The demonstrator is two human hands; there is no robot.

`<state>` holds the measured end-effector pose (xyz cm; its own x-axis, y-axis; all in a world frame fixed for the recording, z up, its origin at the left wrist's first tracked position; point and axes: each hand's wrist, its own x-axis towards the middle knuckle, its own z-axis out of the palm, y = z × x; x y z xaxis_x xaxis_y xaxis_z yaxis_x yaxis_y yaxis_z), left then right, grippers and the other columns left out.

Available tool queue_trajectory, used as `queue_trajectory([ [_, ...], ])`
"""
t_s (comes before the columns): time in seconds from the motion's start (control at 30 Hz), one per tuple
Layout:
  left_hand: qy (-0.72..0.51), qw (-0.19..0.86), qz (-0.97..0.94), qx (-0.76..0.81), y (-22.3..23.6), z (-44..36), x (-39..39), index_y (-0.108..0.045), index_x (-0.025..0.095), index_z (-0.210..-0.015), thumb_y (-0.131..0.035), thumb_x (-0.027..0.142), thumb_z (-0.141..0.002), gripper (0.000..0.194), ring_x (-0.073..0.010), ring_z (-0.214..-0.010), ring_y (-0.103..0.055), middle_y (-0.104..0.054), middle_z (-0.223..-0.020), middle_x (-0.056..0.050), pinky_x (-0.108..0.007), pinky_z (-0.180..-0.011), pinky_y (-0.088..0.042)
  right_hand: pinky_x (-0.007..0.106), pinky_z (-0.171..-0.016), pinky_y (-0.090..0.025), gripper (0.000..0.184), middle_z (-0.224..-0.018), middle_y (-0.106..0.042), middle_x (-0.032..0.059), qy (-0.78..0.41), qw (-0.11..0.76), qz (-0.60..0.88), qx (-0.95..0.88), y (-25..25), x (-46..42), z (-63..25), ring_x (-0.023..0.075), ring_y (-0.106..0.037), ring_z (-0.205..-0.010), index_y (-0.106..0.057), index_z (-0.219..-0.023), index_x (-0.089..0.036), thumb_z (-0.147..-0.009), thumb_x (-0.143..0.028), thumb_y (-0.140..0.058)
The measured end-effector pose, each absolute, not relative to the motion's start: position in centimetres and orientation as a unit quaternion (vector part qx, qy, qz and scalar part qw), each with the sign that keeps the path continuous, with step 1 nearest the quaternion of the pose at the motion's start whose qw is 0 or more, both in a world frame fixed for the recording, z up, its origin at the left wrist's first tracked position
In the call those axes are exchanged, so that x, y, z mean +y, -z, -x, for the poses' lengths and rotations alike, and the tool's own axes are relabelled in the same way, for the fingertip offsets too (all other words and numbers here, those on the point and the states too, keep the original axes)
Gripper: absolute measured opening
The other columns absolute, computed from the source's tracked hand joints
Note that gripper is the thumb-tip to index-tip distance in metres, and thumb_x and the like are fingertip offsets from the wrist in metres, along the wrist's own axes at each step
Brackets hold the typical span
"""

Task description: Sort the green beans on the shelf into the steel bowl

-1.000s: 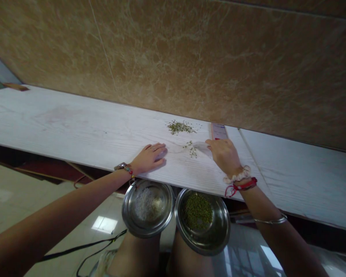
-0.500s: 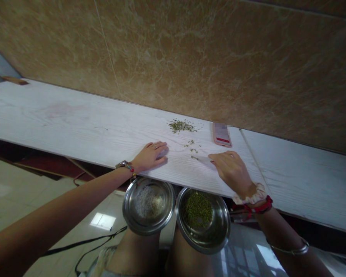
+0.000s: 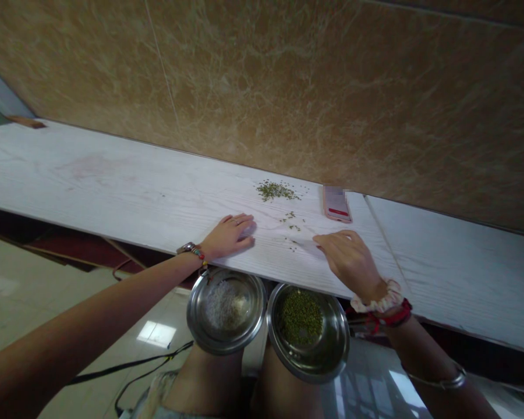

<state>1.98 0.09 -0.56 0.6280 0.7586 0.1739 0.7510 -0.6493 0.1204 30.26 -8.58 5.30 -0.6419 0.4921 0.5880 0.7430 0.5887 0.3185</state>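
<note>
My left hand (image 3: 229, 237) lies flat on the white wood-grain tabletop (image 3: 148, 203), fingers stretched out and holding nothing. To its right my right hand (image 3: 346, 259) is closed in a pinch low over the table. Whatever sits in that pinch, if anything, is too faint to make out. Just left of the fingertips lie a few small grains (image 3: 291, 247). Beyond them are scattered green beans (image 3: 291, 220), and a larger spread of green beans (image 3: 276, 190) lies near the wall.
A steel bowl with whitish grains (image 3: 225, 305) and a steel bowl with green beans (image 3: 301, 317) rest on my thighs below the table edge. A phone (image 3: 337, 205) lies near the wall (image 3: 262, 87). A brown object (image 3: 26, 121) is far left.
My right hand has shifted very slightly left. The few grains by its fingertips, a short line before, now lie spread apart. My left hand stays in place.
</note>
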Motion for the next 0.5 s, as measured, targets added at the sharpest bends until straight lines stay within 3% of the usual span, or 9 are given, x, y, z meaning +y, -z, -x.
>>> queue_trajectory([
  [0.5, -0.112, 0.023, -0.904, 0.412, 0.5, -1.9, 0.0, -0.05, 0.02, -0.122, -0.043, 0.038, -0.088, 0.039, -0.0236, -0.126, -0.043, -0.047, -0.139, -0.008, -0.042, -0.104, -0.032, 0.033, -0.078, -0.043, 0.024, -0.083, -0.071, 0.0049, 0.247, 0.245, 0.372, -0.86, -6.1, -12.7, -32.0, 0.0159, -0.063, -0.076, -0.058, -0.102, -0.017, -0.084, -0.005, -0.048],
])
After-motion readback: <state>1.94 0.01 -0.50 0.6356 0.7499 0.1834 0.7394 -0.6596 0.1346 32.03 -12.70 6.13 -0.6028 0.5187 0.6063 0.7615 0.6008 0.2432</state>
